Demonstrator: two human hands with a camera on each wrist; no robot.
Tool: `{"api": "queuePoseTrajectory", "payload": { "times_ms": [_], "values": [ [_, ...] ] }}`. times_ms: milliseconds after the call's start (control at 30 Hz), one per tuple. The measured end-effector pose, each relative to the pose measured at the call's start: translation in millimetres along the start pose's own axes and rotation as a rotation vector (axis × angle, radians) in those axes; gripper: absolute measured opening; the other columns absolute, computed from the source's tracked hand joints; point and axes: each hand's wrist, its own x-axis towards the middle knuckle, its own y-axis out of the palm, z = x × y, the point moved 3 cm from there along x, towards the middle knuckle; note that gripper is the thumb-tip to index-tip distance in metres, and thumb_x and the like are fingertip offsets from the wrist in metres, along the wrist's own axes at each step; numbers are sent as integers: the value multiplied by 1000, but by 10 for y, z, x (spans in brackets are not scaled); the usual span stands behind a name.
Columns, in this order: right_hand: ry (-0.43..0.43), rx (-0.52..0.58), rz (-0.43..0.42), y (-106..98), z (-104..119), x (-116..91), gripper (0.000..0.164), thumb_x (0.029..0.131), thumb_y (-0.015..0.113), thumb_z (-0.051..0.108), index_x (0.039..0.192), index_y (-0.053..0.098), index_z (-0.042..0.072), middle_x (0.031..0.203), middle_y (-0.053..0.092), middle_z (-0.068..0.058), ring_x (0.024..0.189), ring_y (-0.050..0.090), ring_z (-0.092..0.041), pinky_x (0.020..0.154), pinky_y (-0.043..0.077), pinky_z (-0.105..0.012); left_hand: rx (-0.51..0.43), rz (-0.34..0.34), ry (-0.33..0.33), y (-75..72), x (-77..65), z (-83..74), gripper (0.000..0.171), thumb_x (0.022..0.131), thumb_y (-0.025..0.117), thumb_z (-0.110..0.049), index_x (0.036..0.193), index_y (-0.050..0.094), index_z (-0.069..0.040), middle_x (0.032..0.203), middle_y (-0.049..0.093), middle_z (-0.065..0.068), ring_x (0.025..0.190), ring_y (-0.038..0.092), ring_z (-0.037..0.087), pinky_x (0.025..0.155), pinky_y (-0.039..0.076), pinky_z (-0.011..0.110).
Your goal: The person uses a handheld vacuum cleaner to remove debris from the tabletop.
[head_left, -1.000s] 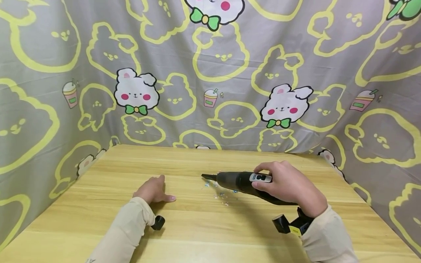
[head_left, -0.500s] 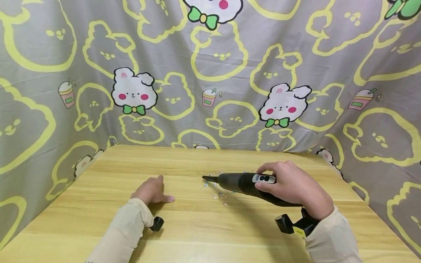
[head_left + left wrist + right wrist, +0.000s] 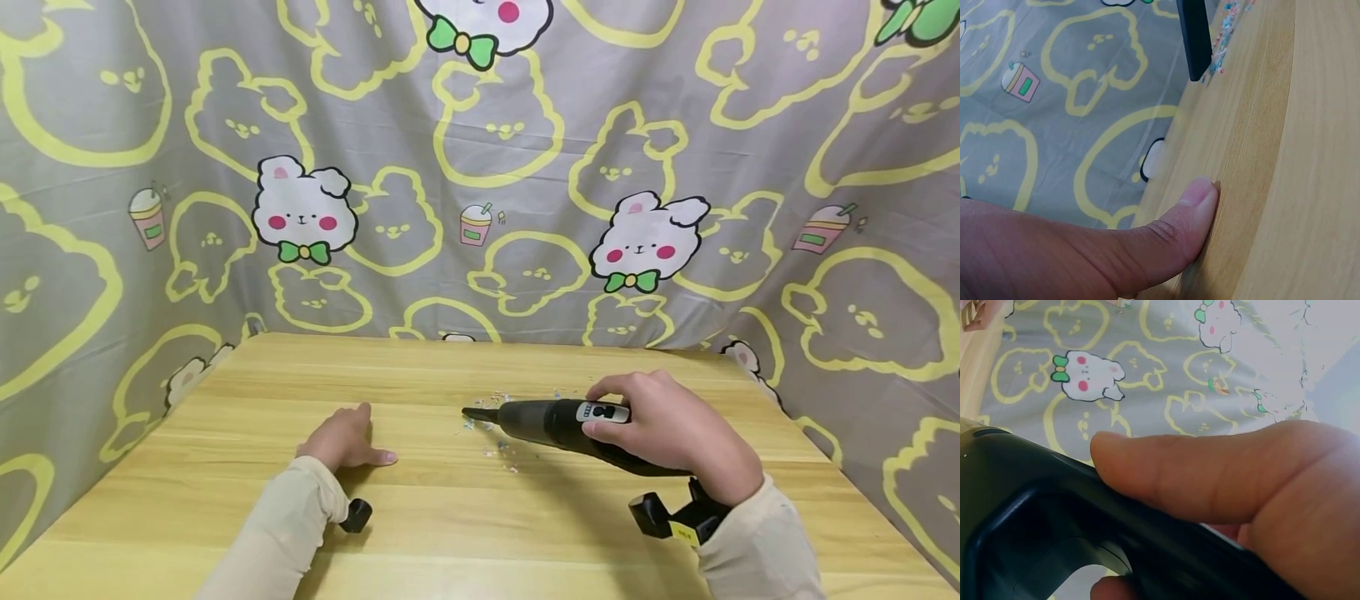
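Note:
In the head view my right hand grips a black handheld vacuum cleaner by its handle. Its narrow nozzle points left, the tip low over a scatter of tiny pale, blue and pink scraps. The right wrist view shows the thumb lying along the dark handle, with a fingertip inside the loop. My left hand rests on the table left of the scraps, thumb stretched out and holding nothing. In the left wrist view the nozzle stands beside a strip of scraps, beyond the left thumb.
The light wooden table reaches back to a grey curtain with cartoon rabbits, which also hangs along both sides. More small specks lie behind the vacuum. A black camera mount sits under the right wrist.
My right hand and the vacuum have shifted slightly right and nearer to me, showing more scraps behind the nozzle. The left hand stays in place on the table.

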Motion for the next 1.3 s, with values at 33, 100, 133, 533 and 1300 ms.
{"api": "queuePoseTrajectory", "payload": {
  "times_ms": [33,100,133,533,1300],
  "values": [
    [3,1,1,-1,2,-2,32,86,74,36,109,71,14,82,64,6,60,51,-8,61,44,-31,-2,2,-2,-1,-2,-1,108,71,83,-50,143,31,12,140,38,37,131,34,52,100,33,65],
    [10,1,2,-4,6,-4,31,86,74,35,109,71,15,79,63,6,59,51,-8,61,44,-30,4,2,-3,-10,-5,-6,109,70,83,-50,143,31,11,140,38,37,130,34,52,98,33,68],
    [10,1,1,-5,8,-5,31,86,74,35,109,71,14,78,62,6,59,51,-8,60,44,-30,5,2,-5,-12,-7,-7,109,70,83,-50,144,31,11,141,37,37,130,34,52,98,33,69],
    [4,-14,-16,-28,21,-5,30,86,74,34,108,71,15,70,58,8,56,49,-8,58,42,-30,14,-1,-13,-53,1,-8,112,69,82,-55,144,31,11,141,35,38,131,32,54,92,30,77],
    [-23,-22,-5,-36,32,-60,33,86,73,36,111,70,14,61,54,12,56,48,-5,61,43,-29,10,10,-36,-9,-1,6,110,69,82,-54,145,31,8,143,34,37,132,32,53,86,27,82]
  ]
}}
